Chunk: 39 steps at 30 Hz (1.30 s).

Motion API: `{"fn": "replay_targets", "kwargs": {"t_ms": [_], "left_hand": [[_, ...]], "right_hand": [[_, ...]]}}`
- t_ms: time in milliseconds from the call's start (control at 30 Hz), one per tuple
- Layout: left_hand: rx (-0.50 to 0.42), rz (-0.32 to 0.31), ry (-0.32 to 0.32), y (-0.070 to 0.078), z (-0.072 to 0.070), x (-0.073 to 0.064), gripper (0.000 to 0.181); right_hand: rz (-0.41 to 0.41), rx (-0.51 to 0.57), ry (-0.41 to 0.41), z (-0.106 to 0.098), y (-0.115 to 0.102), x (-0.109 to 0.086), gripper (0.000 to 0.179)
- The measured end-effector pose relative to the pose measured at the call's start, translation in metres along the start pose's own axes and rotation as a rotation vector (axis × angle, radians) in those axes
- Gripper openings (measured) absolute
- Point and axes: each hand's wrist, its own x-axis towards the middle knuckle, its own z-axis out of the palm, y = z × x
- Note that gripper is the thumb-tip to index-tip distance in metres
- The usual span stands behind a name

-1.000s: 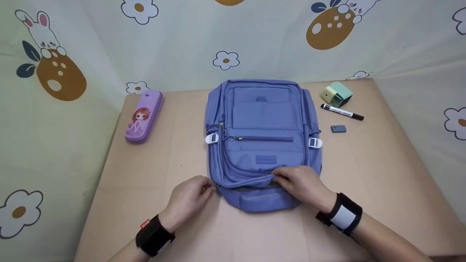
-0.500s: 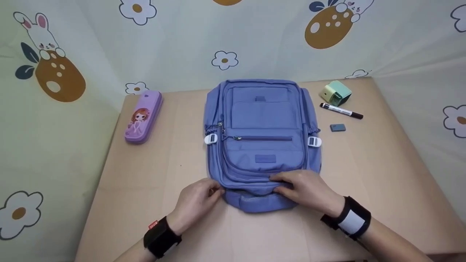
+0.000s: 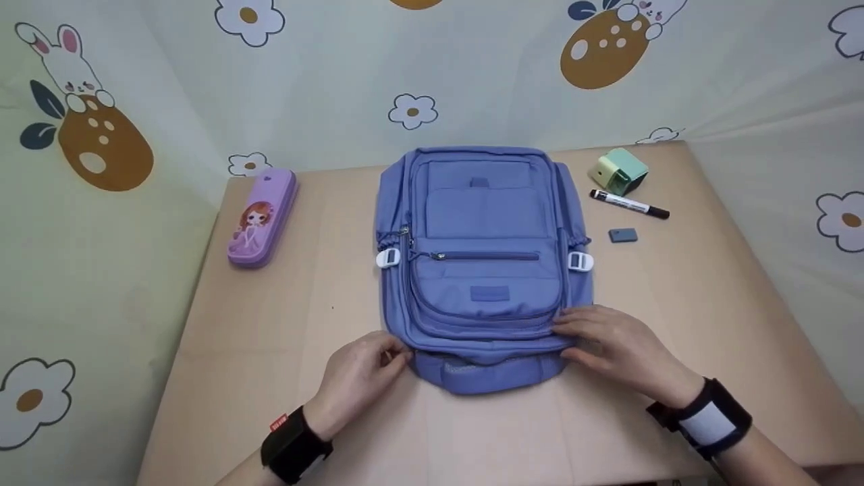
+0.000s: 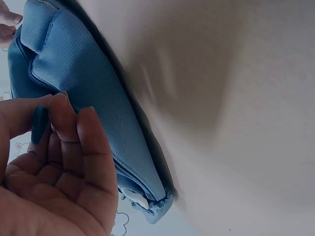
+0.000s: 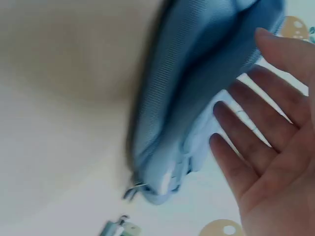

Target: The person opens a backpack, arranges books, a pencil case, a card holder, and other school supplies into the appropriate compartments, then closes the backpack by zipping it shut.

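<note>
A blue backpack (image 3: 486,223) lies front side up on the table, its bottom end towards me. At its lower left corner my left hand (image 3: 364,371) pinches a dark blue zipper pull (image 4: 39,125) between thumb and finger, as the left wrist view shows. My right hand (image 3: 621,347) is at the lower right edge of the bag, fingers extended and spread in the right wrist view. Whether its fingertips touch the fabric I cannot tell. Between the hands runs an opening (image 3: 432,358) along the bottom, partly gaping.
A purple pencil case (image 3: 263,216) lies at the left on the brown tabletop (image 3: 324,283). On the right are a green and yellow pencil sharpener (image 3: 619,171), a black and white marker (image 3: 629,204) and a small blue-grey eraser (image 3: 622,235). Patterned cloth (image 3: 324,94) surrounds the table.
My right hand has slid right along the bottom edge and let go of the fabric, its fingers straighter. My left hand moved slightly right, then stayed at the corner. The bag's bottom gapes less.
</note>
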Motion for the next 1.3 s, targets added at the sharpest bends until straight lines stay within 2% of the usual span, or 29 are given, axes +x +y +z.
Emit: {"fn": "replay_targets", "kwargs": {"t_ms": [200,300,500,633,800,900,1000,1100,1300], "left_hand": [[-0.005,-0.018,-0.005,0.001,0.0,0.0,0.008],[-0.039,-0.041,-0.008,0.002,0.0,0.0,0.008],[-0.207,-0.098,-0.042,0.01,0.006,-0.001,0.008],[-0.296,-0.101,-0.064,0.017,0.013,-0.001,0.007],[-0.411,-0.097,-0.08,0.025,0.016,-0.001,0.008],[-0.418,-0.045,-0.086,0.036,0.019,-0.001,0.008],[-0.348,0.05,-0.064,0.045,0.028,0.0,0.007],[-0.275,0.129,-0.037,0.048,0.036,0.004,0.005],[-0.225,0.171,-0.02,0.048,0.039,0.007,0.005]], "right_hand": [[-0.048,-0.037,0.069,0.01,0.006,-0.002,0.034],[-0.051,-0.074,0.116,0.014,0.005,0.0,0.032],[0.02,-0.111,0.174,0.021,0.003,0.006,0.025],[0.065,-0.129,0.179,0.024,0.002,0.009,0.022],[0.08,-0.13,0.183,0.025,0.0,0.012,0.021],[0.088,-0.129,0.183,0.025,0.0,0.013,0.021],[0.095,-0.126,0.182,0.025,-0.002,0.014,0.021],[0.091,-0.117,0.181,0.027,-0.002,0.014,0.021],[0.048,-0.099,0.177,0.024,0.001,0.012,0.025]]}}
